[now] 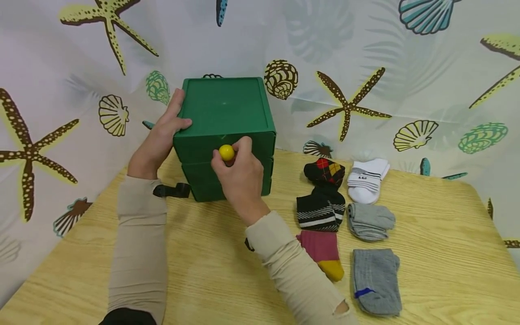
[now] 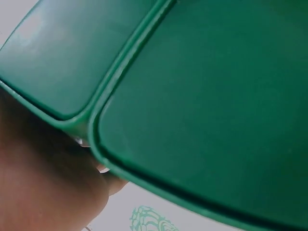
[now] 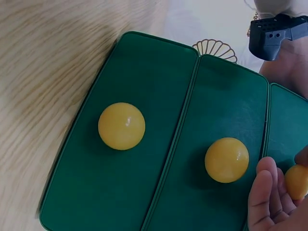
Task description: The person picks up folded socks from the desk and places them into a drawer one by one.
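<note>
A green cabinet (image 1: 223,106) of three stacked drawers stands on the table, all drawer fronts flush. My right hand (image 1: 244,180) pinches the round yellow knob (image 1: 226,152) of the top drawer between thumb and fingers. In the right wrist view, the middle drawer's knob (image 3: 226,160) and the bottom drawer's knob (image 3: 121,126) are untouched. My left hand (image 1: 158,135) lies against the cabinet's left side, its fingers stretched along the wall and its thumb on the top edge. The left wrist view has the green panels (image 2: 207,106) close up, partly hiding that hand.
To the right lie folded socks in two columns: argyle (image 1: 324,171), black striped (image 1: 321,211), pink and mustard (image 1: 322,253), white (image 1: 367,180) and two grey pairs (image 1: 370,221). Behind the wooden table (image 1: 443,253) hangs a shell-patterned cloth (image 1: 243,40).
</note>
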The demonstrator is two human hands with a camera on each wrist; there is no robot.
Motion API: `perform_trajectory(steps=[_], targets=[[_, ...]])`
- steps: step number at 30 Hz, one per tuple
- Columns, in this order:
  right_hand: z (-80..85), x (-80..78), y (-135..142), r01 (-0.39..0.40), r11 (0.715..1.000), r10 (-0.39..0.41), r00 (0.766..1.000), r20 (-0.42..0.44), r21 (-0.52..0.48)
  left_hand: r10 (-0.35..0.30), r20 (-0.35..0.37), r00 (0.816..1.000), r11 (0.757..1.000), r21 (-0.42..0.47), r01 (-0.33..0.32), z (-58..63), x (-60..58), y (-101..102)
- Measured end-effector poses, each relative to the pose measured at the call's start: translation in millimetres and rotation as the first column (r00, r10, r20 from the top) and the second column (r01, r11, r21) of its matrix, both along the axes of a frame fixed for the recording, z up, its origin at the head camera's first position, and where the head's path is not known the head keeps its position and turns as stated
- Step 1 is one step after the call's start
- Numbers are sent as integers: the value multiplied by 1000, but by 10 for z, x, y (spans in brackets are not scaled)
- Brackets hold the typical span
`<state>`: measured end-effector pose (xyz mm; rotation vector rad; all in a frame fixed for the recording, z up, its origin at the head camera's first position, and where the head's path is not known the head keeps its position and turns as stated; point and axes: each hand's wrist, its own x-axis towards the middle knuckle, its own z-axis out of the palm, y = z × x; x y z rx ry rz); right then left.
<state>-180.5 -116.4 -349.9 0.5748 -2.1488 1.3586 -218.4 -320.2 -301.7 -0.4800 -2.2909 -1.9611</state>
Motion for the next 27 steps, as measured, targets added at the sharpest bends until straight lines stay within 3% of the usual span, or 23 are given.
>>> perform_trajectory(steps=[17,27], targets=[[13,51,21,-22,1000,22,998,64,-4,32,18,999,999,-37,-31,-6,-9,-7],[15,106,45,-34,999,35,996,77,-12,21,18,1000,1000,13,-22,-7,-24,3]])
